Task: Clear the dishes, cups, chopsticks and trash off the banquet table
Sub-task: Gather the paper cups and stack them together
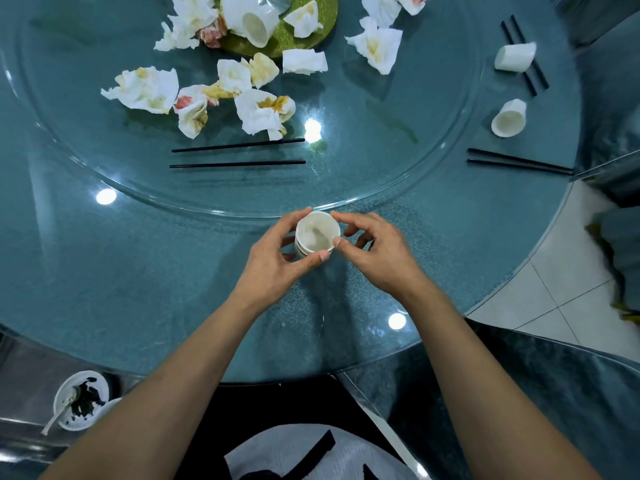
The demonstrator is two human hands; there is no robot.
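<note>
Several small white cups are being held as a nested stack (317, 235) just at the near edge of the glass turntable (433, 157), gripped by the left hand (277, 258) and pinched at the rim by the right hand (372, 249). Much is being left undone, judging by the table: beyond the stack, crumpled napkins (145, 88) and chopsticks (239, 154) are lying on the turntable, and two tipped cups (509, 117) are lying right of it.
</note>
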